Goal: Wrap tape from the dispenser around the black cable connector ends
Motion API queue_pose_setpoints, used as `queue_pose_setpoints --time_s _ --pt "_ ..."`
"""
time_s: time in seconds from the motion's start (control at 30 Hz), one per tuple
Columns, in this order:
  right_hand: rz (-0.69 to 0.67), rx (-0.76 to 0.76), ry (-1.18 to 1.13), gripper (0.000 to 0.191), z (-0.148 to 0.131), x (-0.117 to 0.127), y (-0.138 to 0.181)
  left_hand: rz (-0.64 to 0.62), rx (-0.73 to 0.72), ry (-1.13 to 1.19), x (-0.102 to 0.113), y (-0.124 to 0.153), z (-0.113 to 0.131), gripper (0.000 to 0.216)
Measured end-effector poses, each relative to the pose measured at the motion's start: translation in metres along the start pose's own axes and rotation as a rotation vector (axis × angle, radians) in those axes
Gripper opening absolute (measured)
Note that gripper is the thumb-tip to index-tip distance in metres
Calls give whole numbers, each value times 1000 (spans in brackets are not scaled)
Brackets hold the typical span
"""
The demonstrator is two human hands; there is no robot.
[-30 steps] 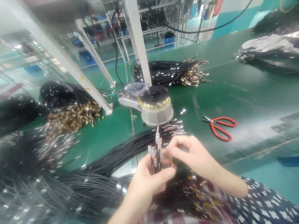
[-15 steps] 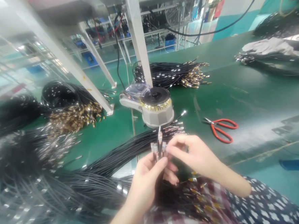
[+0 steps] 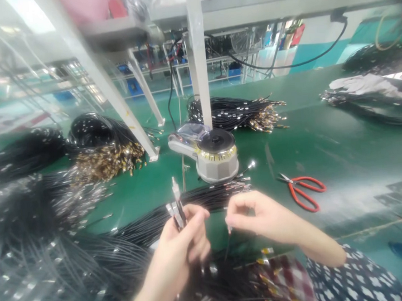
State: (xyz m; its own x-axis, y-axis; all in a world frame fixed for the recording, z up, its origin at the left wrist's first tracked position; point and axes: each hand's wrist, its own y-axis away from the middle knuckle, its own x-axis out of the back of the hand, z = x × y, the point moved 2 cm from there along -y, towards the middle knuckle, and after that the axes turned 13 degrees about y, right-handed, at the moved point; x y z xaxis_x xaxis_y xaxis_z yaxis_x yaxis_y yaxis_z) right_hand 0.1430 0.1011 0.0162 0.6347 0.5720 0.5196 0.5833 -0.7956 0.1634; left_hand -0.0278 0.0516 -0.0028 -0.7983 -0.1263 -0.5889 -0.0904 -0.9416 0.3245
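My left hand (image 3: 182,244) is closed around several black cables, whose silvery metal connectors (image 3: 174,210) stick up above the fist. One connector rises higher than the others. To the right, my right hand (image 3: 256,215) pinches a single thin cable by its connector end (image 3: 230,229), and the cable hangs down below the fingers. A gap separates the two hands. Below them, a mass of black cables (image 3: 226,285) with gold and silver ends lies over my lap, partly blurred. Just beyond the hands, a long bundle of black cables (image 3: 204,196) stretches across the green table (image 3: 271,141).
A round white tape dispenser (image 3: 217,161) stands behind the hands. Red-handled pliers (image 3: 305,191) lie at right. Cable heaps (image 3: 109,160) cover the left side, and another bundle (image 3: 236,114) lies behind the dispenser. White shelf posts (image 3: 201,68) rise from the table.
My hands have moved apart. The left went left with its cables, while the right drew one cable end away from the group. The view has tilted slightly upward.
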Motion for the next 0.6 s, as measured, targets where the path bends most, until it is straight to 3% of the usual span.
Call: queue_pose_setpoints --time_s 0.13,0.23,0.3,0.4,0.5,0.6 --pt "21 39 48 21 -9 -3 -8 -25 95 -126 3 1 -4 25" --pt "76 89 4 19 -10 1 -17 -6 80 -102 3 -1 -8 27" --pt "286 91 5 20 -2 18 -27 3 52 -35 3 -2 -10 26" --pt "829 -24 172 26 19 58 -41 -2 21 26 3 -1 -10 25" --pt "858 -79 229 28 37 82 -61 -13 34 29 4 0 -12 25" --pt "782 -92 232 32 45 85 -74 -4 46 35 4 0 -14 27"
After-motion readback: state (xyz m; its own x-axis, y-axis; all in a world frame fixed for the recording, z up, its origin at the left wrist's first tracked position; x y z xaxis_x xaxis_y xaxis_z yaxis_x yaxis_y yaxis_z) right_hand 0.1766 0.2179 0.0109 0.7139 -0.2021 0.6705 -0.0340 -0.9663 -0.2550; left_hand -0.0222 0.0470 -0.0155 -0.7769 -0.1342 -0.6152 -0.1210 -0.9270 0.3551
